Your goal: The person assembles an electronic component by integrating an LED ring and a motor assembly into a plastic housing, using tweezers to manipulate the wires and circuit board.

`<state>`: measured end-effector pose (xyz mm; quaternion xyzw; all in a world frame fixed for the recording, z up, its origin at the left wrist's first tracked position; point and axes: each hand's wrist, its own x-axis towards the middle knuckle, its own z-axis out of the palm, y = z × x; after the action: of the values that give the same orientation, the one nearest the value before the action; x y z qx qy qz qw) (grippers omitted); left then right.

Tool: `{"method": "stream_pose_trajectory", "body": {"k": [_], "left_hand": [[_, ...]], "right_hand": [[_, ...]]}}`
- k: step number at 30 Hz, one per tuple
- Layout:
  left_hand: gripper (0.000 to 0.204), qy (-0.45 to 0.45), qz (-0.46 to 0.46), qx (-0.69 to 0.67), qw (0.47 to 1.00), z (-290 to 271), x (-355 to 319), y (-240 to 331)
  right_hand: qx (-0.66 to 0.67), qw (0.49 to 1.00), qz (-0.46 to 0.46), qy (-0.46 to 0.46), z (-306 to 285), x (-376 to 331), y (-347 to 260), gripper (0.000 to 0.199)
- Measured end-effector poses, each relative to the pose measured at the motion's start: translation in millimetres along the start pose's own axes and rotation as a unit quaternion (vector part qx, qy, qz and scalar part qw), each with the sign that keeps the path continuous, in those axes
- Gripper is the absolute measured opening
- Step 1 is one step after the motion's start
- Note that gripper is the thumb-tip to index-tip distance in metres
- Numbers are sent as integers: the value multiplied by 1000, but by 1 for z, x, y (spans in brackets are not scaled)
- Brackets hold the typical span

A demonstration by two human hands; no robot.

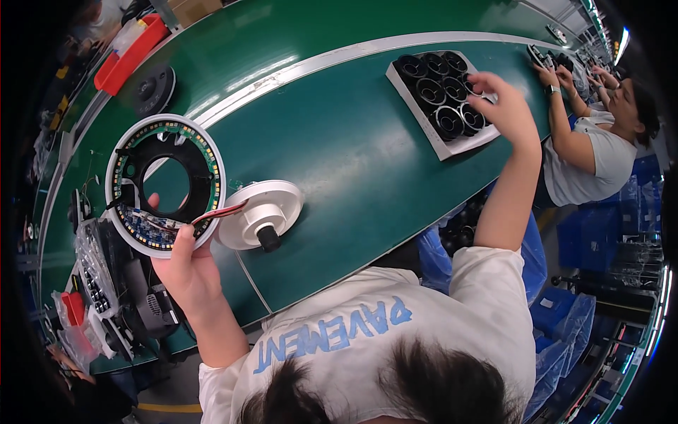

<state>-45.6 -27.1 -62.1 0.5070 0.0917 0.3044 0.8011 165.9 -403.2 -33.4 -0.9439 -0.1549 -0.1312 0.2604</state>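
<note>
In my left hand (185,272) is a round white housing (109,166) with a black inner ring and a circular green board dotted with small square LEDs. My thumb lies over its near edge, and red, white and black wires (219,212) stick out beside it. Behind it on the bench sits a white round base (279,205) with a black stub. Over the right edge of a white tray (445,147) hangs my right hand (501,106), fingers bent and apart. Several black round cups with shiny rims (432,92) fill the tray. I see nothing held in that hand.
A black speaker-like disc (154,90) and a red bin (131,56) stand at the far left. Bagged parts (95,265) and black devices (152,304) crowd the bench's left end. At the right another person (593,145) works; blue bins (579,237) stand below.
</note>
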Motion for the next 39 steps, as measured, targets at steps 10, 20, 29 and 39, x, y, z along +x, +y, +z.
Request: {"method": "stream_pose_trajectory", "body": {"k": [10, 20, 29, 39], "left_hand": [[62, -13, -68, -13, 998, 6, -7, 0], [63, -12, -111, -41, 993, 4, -13, 3], [65, -21, -101, -63, 993, 18, -14, 6], [58, -62, -118, -91, 987, 15, -7, 14]], "right_hand": [[-54, 994, -80, -52, 36, -33, -3, 44], [-2, 998, -49, -34, 36, -27, -11, 48], [221, 876, -425, -60, 36, -19, -187, 60], [223, 852, -474, -20, 92, -14, -254, 46]]}}
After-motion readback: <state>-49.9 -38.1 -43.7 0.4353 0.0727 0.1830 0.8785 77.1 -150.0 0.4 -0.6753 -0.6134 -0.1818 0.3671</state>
